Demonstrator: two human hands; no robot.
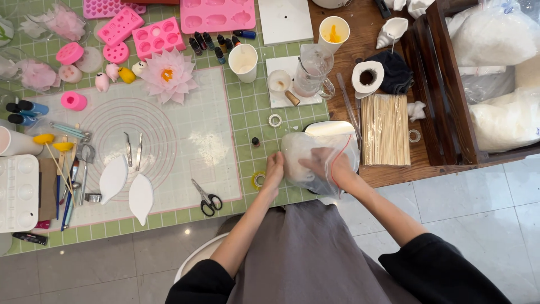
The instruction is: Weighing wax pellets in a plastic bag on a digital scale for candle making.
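A clear plastic zip bag [312, 152] with white material inside rests on a small scale [332, 128] at the table's near edge. My left hand [274, 169] grips the bag's left side from outside. My right hand [329, 166] is reached into the bag through its open mouth, fingers closed around the white material; the plastic blurs the fingers.
Black-handled scissors [207, 200] and two white leaf shapes [114, 179] lie on the silicone mat [185, 141]. A paper cup [243, 62], a glass pitcher [312, 73], a bundle of wooden skewers [385, 129], a tape roll [367, 76] and pink moulds [158, 36] stand further back. A wooden crate [444, 84] of white bags is at right.
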